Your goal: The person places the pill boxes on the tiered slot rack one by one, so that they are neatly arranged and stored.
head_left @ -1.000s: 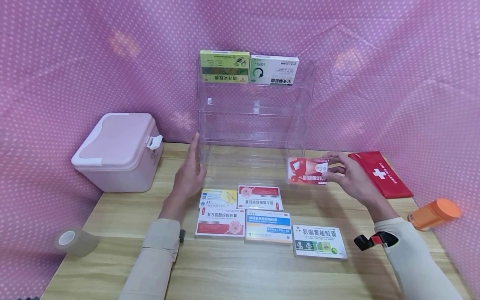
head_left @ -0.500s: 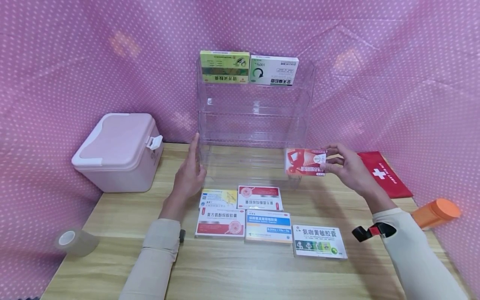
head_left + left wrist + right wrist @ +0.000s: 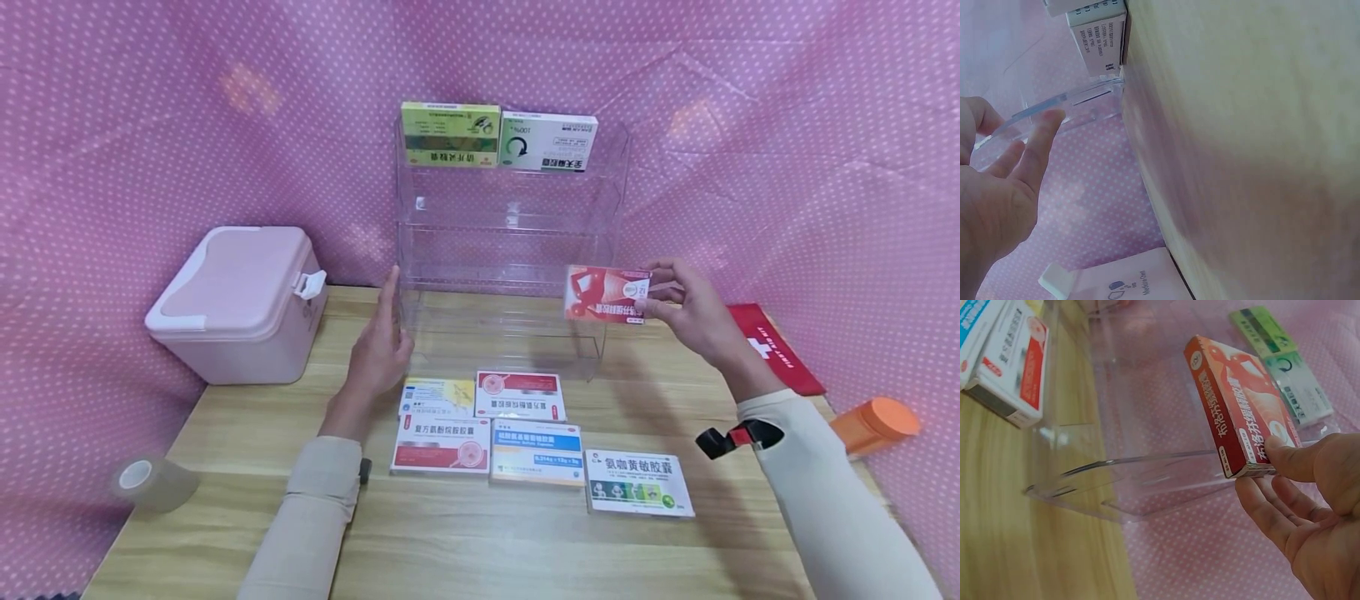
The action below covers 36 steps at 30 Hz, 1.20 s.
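Fingers point(image 3: 1266, 510) of the right hand point(image 3: 693, 318) are pinching the right end of a red medicine box point(image 3: 606, 293), which is hovering above the worktop point(image 3: 525, 550) before the right side of a clear rack point(image 3: 498, 227). The left hand point(image 3: 378, 348) is touching the rack's left side, fingers loosely apart, and five boxes point(image 3: 441, 443) are lying in front.

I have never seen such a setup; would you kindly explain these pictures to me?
There is no machine; a person works barehanded. The wide picture comes from a head camera, the others from one on each wrist. The right hand pinches a flat red medicine box; the left hand touches a clear plastic tiered rack. On the pale wooden table are five flat printed cartons, a pink lidded chest, a translucent cylindrical roll, a red pouch and an orange cylindrical bottle.
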### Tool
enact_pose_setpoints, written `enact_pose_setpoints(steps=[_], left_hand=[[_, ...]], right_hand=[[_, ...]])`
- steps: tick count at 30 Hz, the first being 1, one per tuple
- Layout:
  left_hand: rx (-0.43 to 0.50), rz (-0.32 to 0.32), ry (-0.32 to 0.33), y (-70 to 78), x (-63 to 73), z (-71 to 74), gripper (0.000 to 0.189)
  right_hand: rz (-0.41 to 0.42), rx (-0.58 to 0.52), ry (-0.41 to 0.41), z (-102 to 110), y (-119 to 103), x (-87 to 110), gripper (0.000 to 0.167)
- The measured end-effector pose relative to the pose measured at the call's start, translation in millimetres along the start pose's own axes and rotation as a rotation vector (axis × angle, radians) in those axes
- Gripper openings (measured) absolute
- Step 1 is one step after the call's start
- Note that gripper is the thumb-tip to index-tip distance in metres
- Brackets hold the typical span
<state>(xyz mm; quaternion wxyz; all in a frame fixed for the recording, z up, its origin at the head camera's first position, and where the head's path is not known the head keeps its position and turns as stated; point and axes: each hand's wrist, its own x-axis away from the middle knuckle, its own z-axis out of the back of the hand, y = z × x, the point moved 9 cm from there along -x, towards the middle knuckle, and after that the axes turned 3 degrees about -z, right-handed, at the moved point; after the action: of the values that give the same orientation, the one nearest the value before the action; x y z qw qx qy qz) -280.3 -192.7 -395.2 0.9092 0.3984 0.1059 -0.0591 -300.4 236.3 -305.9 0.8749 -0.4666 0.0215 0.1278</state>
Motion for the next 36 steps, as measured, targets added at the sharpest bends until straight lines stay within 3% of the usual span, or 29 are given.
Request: enact_pose_setpoints(steps=[5,12,24,30,36], left_hand=[[0.004,0.007,-0.001,-1.7,-0.2,0.3,0.107],[0.001,0.011,-0.002,-1.9,-0.4,1.7,0.109],[0.000,0.005,0.002,-3.0,-0.4,2.0,0.113],[0.001,0.001,0.005,-3.3,-0.2,1.9,0.113],[0.017,0.006,0.003,-4.9,-1.1,-1.5,0.115]], right_hand=[[0.027,-0.041,0.023,2,-15,-14.6,0.053],[-0.014,-0.039,0.054,4,-32,-35.7,0.052],[0.033,-0.090,0.146,12,-66,-73.8,0.049],[0.036,-0.059,0.198,13,-85,-91.5,0.051],[0.094,0.015,0.265,17,-111,-107.1,0.048]])
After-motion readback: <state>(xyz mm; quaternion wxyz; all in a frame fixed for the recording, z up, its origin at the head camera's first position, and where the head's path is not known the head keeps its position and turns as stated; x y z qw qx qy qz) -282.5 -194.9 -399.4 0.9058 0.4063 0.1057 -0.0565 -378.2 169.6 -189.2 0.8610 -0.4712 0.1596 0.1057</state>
